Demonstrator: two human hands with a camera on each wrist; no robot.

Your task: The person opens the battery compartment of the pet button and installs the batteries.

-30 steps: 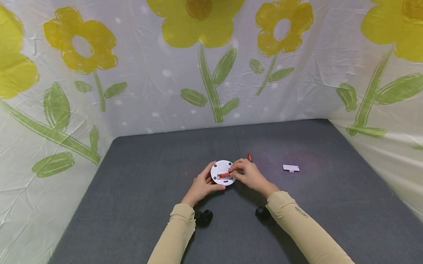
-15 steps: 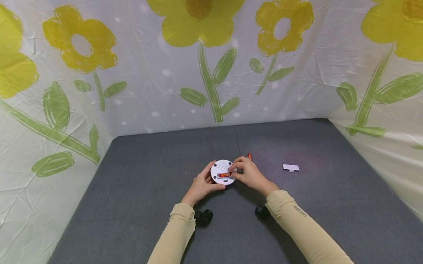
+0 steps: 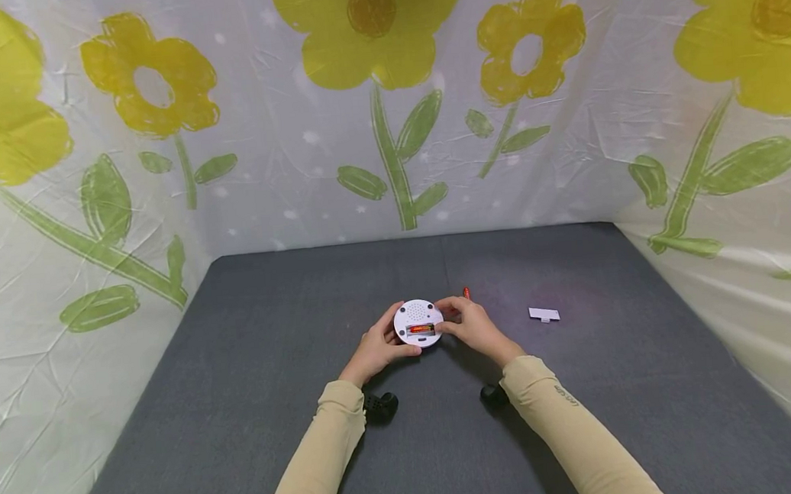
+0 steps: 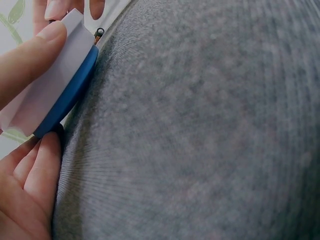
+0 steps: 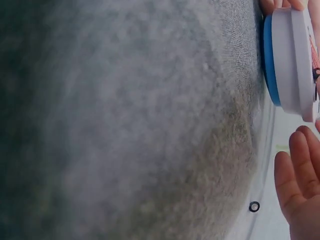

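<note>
My left hand (image 3: 376, 348) grips a round white device (image 3: 414, 311) by its left side, thumb at the front rim and fingers behind. In the left wrist view a blue layer (image 4: 75, 90) shows under its white body. The face turned up has a grille of small holes and an uncovered battery slot. A red battery (image 3: 419, 329) lies along that slot. My right hand (image 3: 473, 329) is at the device's right rim, its thumb by the battery's right end. Its other fingers (image 5: 301, 162) look fairly straight in the right wrist view.
A second red battery (image 3: 467, 293) lies on the dark grey tabletop (image 3: 291, 323), just behind my right hand. Farther right rests a small white battery cover (image 3: 544, 314) with a tab. A flower-printed white curtain (image 3: 260, 187) surrounds the table's back and sides.
My right fingers have drawn back to the right from over the slot, uncovering more of the battery, which now lies along it. The left hand and device stay in place.
</note>
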